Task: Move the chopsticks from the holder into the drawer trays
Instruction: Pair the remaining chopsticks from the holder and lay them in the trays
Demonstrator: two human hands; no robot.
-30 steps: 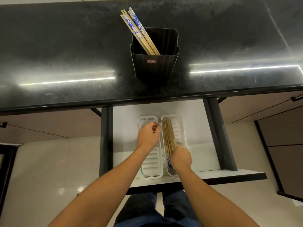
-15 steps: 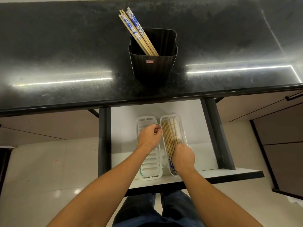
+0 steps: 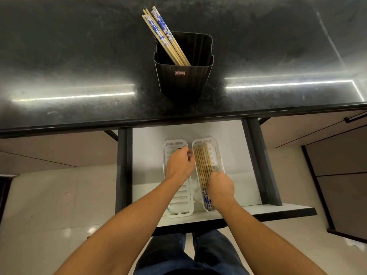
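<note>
head: right hand (image 3: 220, 187) curled on chopsticks (image 3: 202, 165), settling into tray (image 3: 216, 153); left hand (image 3: 179, 164) grip unclear (rim?); next, holder (image 3: 183, 80) at 12 o'clock.

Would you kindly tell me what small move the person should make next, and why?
Probably lift the right hand off the laid chopsticks and reach for the holder: that bundle already lies flat in the right tray, the remaining chopsticks lean in the holder, and the left tray shows none.
</note>
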